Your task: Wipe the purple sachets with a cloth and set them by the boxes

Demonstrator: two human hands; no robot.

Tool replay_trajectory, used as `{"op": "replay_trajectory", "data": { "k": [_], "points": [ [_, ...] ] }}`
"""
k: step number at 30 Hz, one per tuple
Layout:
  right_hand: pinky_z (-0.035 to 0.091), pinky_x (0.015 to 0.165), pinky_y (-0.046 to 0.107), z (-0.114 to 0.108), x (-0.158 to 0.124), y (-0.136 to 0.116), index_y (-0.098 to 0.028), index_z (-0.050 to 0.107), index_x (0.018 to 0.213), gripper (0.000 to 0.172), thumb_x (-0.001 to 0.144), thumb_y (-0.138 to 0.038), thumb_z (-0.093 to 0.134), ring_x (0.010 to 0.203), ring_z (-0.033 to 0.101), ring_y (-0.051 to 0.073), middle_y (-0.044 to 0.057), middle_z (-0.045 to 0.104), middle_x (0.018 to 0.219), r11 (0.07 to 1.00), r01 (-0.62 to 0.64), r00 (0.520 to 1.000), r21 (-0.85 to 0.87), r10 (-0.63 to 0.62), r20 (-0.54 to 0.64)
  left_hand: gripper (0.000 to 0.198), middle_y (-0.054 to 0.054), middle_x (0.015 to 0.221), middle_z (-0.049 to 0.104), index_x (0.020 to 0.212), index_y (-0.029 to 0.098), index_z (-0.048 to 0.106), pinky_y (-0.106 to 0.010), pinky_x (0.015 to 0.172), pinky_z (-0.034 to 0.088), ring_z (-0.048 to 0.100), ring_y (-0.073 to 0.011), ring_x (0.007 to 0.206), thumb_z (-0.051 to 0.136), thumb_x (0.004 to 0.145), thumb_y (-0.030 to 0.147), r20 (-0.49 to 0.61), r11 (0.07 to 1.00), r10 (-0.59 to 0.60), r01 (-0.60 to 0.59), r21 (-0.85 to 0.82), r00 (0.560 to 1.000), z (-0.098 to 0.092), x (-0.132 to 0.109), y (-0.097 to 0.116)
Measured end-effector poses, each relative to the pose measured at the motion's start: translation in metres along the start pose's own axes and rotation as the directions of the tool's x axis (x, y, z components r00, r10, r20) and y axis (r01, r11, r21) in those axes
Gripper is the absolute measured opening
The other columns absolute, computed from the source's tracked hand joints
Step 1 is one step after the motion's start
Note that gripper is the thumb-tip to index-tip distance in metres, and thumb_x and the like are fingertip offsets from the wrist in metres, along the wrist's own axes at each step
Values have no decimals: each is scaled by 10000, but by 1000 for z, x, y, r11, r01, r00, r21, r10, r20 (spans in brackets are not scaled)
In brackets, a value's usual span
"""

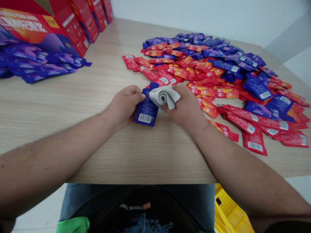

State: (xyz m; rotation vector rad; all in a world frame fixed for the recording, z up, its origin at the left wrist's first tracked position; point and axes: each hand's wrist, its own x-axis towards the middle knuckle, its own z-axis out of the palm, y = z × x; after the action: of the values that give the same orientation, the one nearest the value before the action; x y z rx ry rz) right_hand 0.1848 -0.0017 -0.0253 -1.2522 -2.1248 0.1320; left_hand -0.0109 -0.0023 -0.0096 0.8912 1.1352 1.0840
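Note:
My left hand [126, 105] pinches the left edge of a blue pouch [146, 110], which shows its printed side and a barcode low down. In my right hand [184, 105] is a rolled light grey cloth [165, 97], its end lying over the upper right part of the pouch. Both hands are above the wooden table [141, 155], near its middle. Just beyond and to the right of my right hand spreads a big heap of red pouches [179, 69] and blue pouches [225, 64].
At the left, blue-purple pouches [41, 61] lie in front of an open red box [60, 32]. More red boxes [85, 19] stand behind it in a row. A yellow plastic crate [230, 210] is below the table's front edge at the right. A white wall [194, 16] is behind.

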Motion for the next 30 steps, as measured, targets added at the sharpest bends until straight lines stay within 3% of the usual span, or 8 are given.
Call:
{"op": "replay_trajectory", "data": {
  "k": [3,8,11,13,18,21,26,30],
  "points": [
    [506,930,479,-4,12,26,-186,653,1135,300,887,-355,640,1042,639,299,105,708,1081,986,-169,981,8,169,-100,174,60,553,454,732,202,455,-201,472,340,426,-75,450,577,765,82,33,1000,-5,5,0,999,-2,-1,-1],
    [532,860,451,-6,12,26,-198,697,1132,310,872,-356,639,971,677,294,99,738,1040,968,-241,969,75,244,-42,172,69,555,433,747,213,443,-209,459,310,403,-83,456,595,771,135,101,999,30,-32,14,994,-8,-2,5],
    [531,811,436,-3,7,20,-203,712,1068,280,870,-377,616,926,674,300,110,726,976,979,-201,980,22,201,-10,158,70,569,413,741,213,443,-216,478,286,377,-79,478,583,805,176,101,965,179,-194,174,979,-21,2,16],
    [531,791,422,-1,5,21,-217,716,1034,266,871,-394,602,907,676,295,107,718,956,988,-154,988,18,154,-4,137,64,590,434,754,211,463,-228,497,297,390,-85,502,573,837,209,112,880,296,-316,354,949,-37,5,28],
    [536,749,411,0,6,22,-231,708,999,248,857,-400,596,877,685,295,94,721,929,989,-147,989,18,147,3,138,32,678,510,775,212,491,-272,610,382,482,-128,631,555,882,270,99,494,524,-397,774,846,-98,-2,59],
    [541,746,404,2,5,21,-232,717,1008,248,854,-386,600,872,691,292,95,732,928,993,-118,993,25,118,5,138,9,733,563,783,219,492,-303,684,398,537,-159,714,549,884,292,64,248,607,-265,932,792,-149,-3,76],
    [550,774,420,7,3,21,-226,711,1023,270,858,-408,598,909,698,303,107,741,982,992,-124,992,6,124,17,133,-59,937,680,894,230,589,-353,784,431,621,-231,906,524,901,345,13,-1,720,-18,1000,694,-237,18,113],
    [550,764,409,8,3,19,-223,702,984,265,859,-424,584,897,698,290,102,737,958,989,-145,986,18,143,79,210,-69,1096,686,940,208,643,-367,955,397,563,-211,1128,461,945,311,62,-113,732,30,993,679,-278,50,143]
  ]
}}
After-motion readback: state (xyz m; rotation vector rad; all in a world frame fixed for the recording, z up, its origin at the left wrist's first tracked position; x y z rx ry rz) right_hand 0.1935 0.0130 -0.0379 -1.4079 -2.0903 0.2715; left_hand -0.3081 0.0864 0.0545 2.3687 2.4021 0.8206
